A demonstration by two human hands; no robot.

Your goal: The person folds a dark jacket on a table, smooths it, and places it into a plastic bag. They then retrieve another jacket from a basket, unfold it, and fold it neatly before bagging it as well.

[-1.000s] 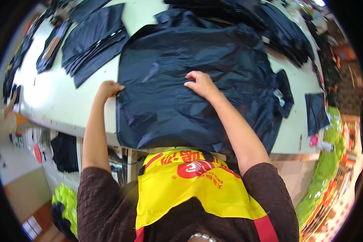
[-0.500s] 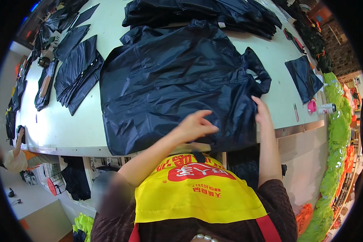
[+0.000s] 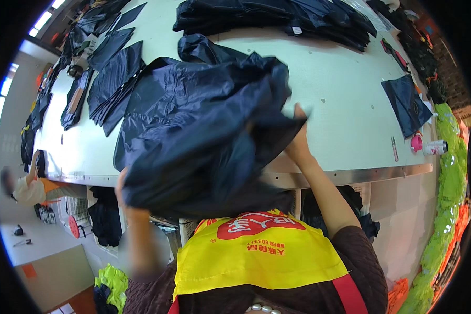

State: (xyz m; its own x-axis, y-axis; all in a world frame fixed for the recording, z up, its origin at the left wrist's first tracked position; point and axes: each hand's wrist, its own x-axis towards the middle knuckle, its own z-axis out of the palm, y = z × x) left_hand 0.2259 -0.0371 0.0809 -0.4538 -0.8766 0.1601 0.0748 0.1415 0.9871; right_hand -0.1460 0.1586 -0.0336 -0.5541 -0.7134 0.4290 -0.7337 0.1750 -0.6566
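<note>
A shiny dark navy jacket [image 3: 193, 131] is bunched and partly lifted over the near edge of the pale worktable [image 3: 340, 131]. Its near folds are smeared by motion, while its far side still lies on the tabletop. At the jacket's right end, my right hand [image 3: 299, 144] grips a pointed corner of the cloth, thumb upward. On the opposite side, my left hand [image 3: 122, 184] is against the jacket's left edge; cloth and blur hide its fingers.
Dark folded garments [image 3: 235, 18] are heaped at the back. Stacked dark cloth pieces [image 3: 115, 86] lie at left. Right of me are a dark cloth piece [image 3: 405, 104], tweezers [image 3: 394, 149] and a bottle [image 3: 435, 147]. Another person [image 3: 29, 186] works far left.
The jacket, spread flat before, is now gathered and raised, its right part pulled leftward. My left hand moved left to its edge; my right hand moved left and took hold of a corner.
</note>
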